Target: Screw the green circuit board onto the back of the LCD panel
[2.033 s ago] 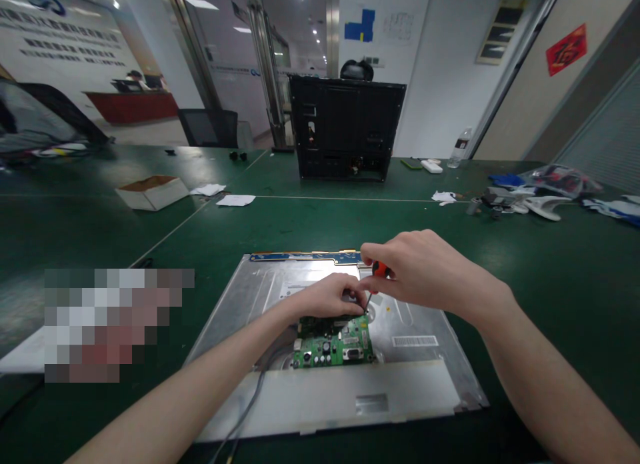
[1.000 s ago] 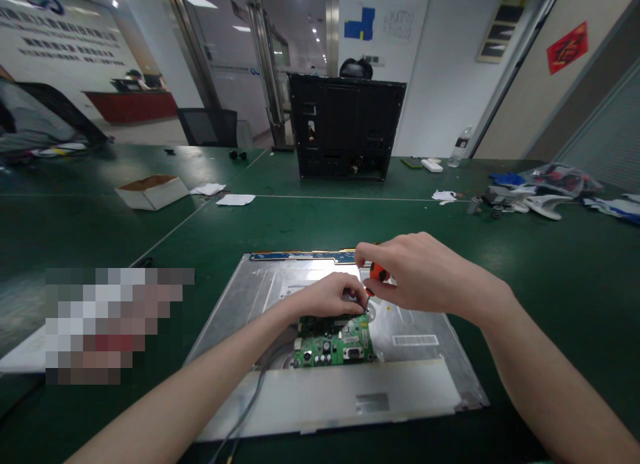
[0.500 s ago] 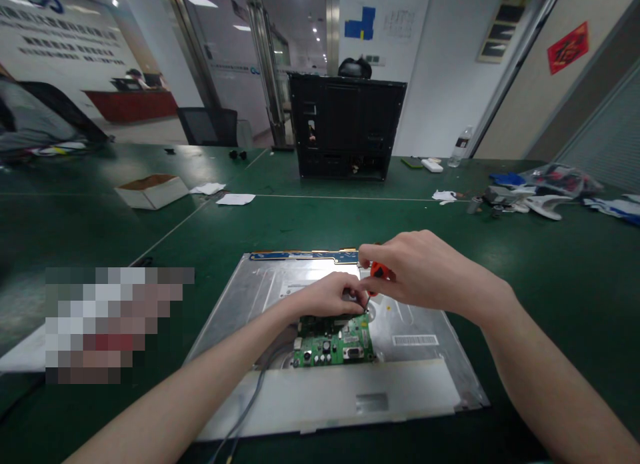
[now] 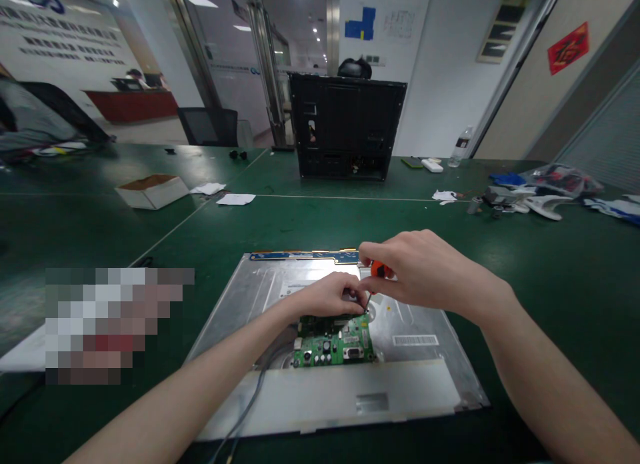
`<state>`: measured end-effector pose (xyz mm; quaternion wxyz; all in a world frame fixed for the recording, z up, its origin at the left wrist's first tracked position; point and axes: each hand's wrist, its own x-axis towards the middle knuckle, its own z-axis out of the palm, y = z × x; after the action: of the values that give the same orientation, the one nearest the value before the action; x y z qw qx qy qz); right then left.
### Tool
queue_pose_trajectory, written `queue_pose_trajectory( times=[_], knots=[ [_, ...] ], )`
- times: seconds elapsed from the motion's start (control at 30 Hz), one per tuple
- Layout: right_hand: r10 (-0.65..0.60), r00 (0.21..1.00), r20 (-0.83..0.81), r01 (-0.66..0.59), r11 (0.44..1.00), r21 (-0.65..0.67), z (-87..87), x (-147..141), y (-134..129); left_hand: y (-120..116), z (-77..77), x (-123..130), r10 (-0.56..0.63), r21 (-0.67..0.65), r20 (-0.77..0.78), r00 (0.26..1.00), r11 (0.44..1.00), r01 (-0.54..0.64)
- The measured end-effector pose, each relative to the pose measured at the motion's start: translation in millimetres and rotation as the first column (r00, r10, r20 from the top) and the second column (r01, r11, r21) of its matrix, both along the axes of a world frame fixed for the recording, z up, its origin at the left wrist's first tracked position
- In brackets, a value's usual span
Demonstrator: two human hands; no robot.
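Observation:
A screwdriver with an orange and black handle (image 4: pixel 380 269) is gripped in my right hand (image 4: pixel 420 267), its thin shaft slanting down to the upper right corner of a green circuit board (image 4: pixel 333 341). My left hand (image 4: pixel 335 294) rests above the board's back edge, fingers drawn together beside the screwdriver tip; whatever they pinch is too small to make out. The board lies on the metal back of a flat display panel (image 4: pixel 415 371), with a blue circuit strip (image 4: pixel 300 256) along its far edge. Grey cables (image 4: pixel 255 391) run from the board's left side toward me.
Beyond the panel, a black monitor housing (image 4: pixel 347 127) stands upright on the green table (image 4: pixel 300 221). An open box (image 4: pixel 153 191) and paper sheets lie to the left. Scattered parts, a plastic bag (image 4: pixel 563 179) and a bottle (image 4: pixel 460 147) are at right. A blurred-out patch covers something at near left.
The screwdriver handle appears slightly turned within my right hand. Both hands and the circuit board stay in the same place.

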<state>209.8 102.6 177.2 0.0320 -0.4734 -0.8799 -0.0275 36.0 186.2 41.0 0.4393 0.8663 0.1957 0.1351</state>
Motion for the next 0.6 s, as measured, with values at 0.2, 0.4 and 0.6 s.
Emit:
queue_pose_trajectory(
  times=[0.2, 0.4, 0.6],
  knots=[
    [0.033, 0.999, -0.021, -0.033, 0.999, 0.007, -1.8, 1.3, -1.7, -1.1, 0.2, 0.2, 0.007, 0.007, 0.001, 1.000, 1.000, -0.007],
    [0.046, 0.999, -0.018, -0.046, 0.999, 0.009, -0.6, -0.1, -2.5, -0.8, 1.6, -0.5, 0.001, 0.012, 0.000, 1.000, 1.000, -0.001],
    [-0.035, 0.998, 0.054, 0.032, 0.998, 0.052, -1.1, 0.7, 1.7, -0.8, 2.9, -1.8, -0.022, 0.021, -0.004, 1.000, 1.000, 0.022]
  ],
)
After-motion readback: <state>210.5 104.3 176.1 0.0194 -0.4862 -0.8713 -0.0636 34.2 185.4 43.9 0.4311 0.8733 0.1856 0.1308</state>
